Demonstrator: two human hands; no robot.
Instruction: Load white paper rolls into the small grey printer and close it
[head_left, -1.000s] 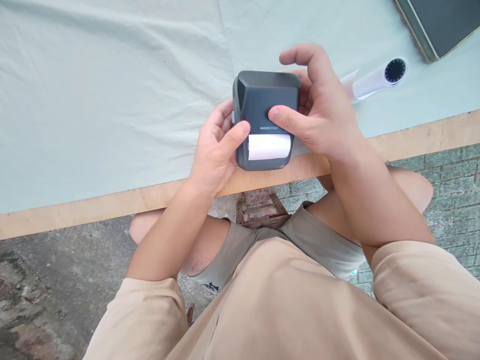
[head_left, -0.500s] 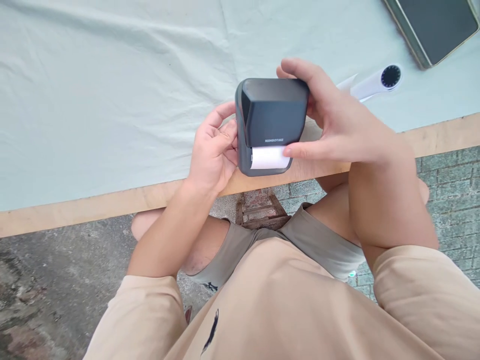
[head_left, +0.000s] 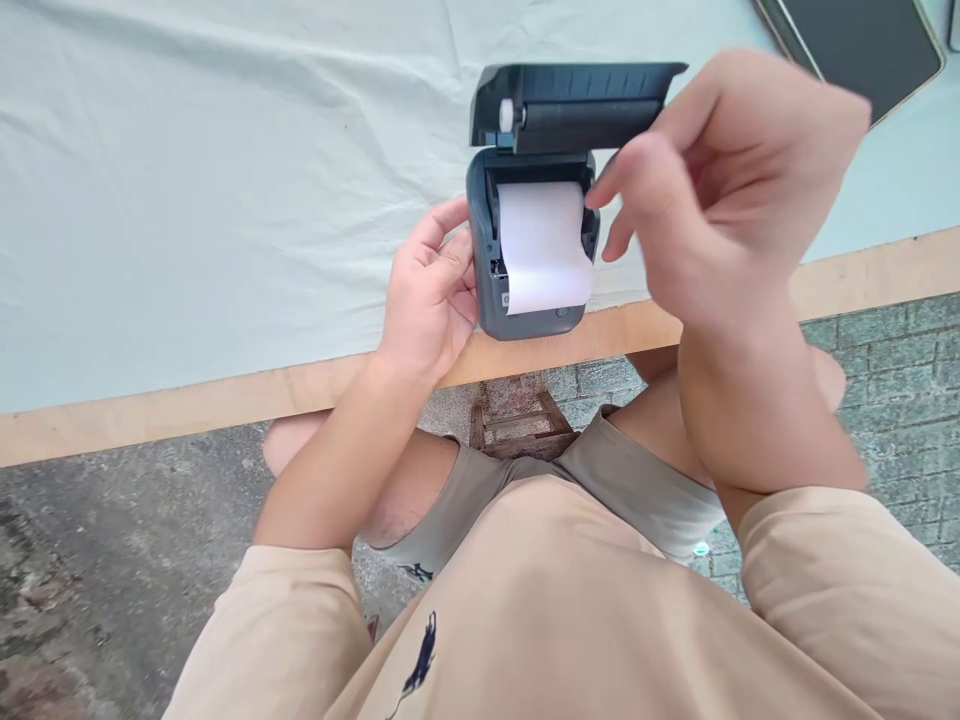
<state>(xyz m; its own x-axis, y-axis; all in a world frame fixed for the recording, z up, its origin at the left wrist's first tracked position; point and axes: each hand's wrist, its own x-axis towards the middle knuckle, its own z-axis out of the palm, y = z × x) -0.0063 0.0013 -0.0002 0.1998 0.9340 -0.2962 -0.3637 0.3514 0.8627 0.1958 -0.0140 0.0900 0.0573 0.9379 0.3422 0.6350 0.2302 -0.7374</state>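
Note:
A dark label printer (head_left: 489, 300) stands at the table's front edge with its lid (head_left: 592, 120) swung up and back. Inside lies a roll of white label paper (head_left: 541, 235), its loose end hanging over the front. My left hand (head_left: 431, 290) is closed on the printer's left side, thumb and fingers against the casing. On the other side, my right hand (head_left: 720, 190) has its fingers half bent and apart. One fingertip is at the right edge of the paper roll, beside the raised lid; whether it touches is unclear.
A light cloth (head_left: 225, 200) covers the table, whose bare wooden edge (head_left: 187, 405) runs in front of me. A dark phone-like device (head_left: 862, 50) lies at the back right, partly behind my right hand. Below are my knees and a wooden stool (head_left: 525, 425).
The printer's lid has gone from closed to raised, baring the paper roll. My right hand has moved up and right from the printer's side; my left hand keeps its hold.

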